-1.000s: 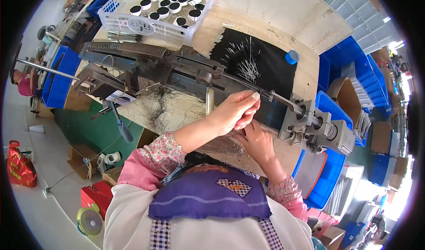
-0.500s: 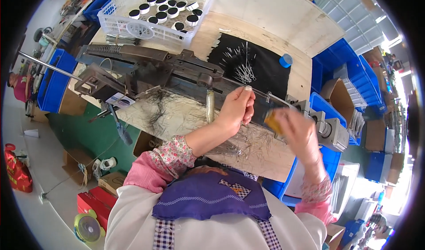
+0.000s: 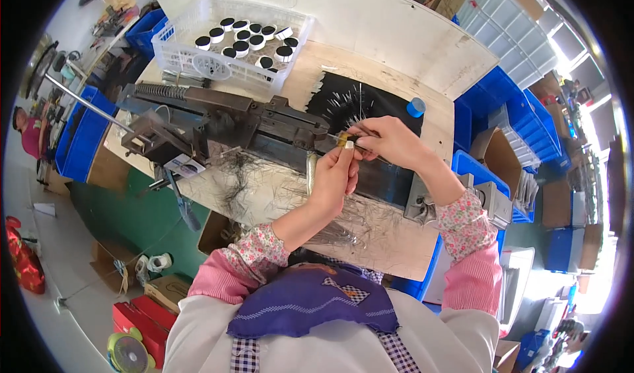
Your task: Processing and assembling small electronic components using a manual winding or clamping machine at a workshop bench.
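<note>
My two hands meet over the right part of a long dark metal machine (image 3: 228, 112), near its clamp. My left hand (image 3: 335, 178) is closed, with a pale wrapping on the thumb tip; what its fingers pinch is hidden. Just beyond it my right hand (image 3: 391, 142) is also closed, its fingertips at a small amber-yellow piece (image 3: 343, 138) that seems to be in their grip. Behind the hands lies a black cloth (image 3: 389, 102) bearing several thin wire brushes (image 3: 343, 102), partly covered by my right hand. A pale metal handle (image 3: 312, 171) stands beside my left hand.
A clear plastic basket (image 3: 173, 57) at the back left holds several white, black-topped round pieces. A blue round cap (image 3: 416, 107) rests at the cloth's right. Loose dark bristles (image 3: 234, 175) litter the wooden tabletop (image 3: 403, 237). Blue bins (image 3: 492, 92) stand at the right.
My right hand has swung left from the machine's right end to my left hand, bringing the yellow piece along. My left hand has shifted slightly left and down.
</note>
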{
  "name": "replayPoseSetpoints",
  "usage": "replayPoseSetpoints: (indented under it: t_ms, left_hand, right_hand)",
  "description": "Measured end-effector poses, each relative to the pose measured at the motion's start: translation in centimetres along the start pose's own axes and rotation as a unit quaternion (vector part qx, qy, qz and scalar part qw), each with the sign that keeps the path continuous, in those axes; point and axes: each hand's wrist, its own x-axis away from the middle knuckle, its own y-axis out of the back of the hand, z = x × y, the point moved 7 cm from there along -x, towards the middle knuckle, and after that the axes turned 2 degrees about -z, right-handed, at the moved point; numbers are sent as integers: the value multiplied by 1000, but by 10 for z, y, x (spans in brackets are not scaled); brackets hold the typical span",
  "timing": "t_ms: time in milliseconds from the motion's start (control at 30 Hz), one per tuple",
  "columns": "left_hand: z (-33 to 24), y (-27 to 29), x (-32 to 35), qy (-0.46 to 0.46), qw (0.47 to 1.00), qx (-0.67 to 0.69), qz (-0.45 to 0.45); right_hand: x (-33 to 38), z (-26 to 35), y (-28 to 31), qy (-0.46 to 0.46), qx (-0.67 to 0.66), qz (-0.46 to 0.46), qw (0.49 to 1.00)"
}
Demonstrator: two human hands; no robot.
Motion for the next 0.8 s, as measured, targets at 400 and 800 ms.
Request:
replayPoseSetpoints:
  t_ms: [400, 800]
  left_hand:
    - [7, -8, -5, -3, 998, -27, 54]
    - [-26, -16, 7, 108, 931, 334, 99]
  right_hand:
    - [-11, -18, 13, -68, -166, 118, 977]
    - [43, 46, 10, 260, 626, -134, 723]
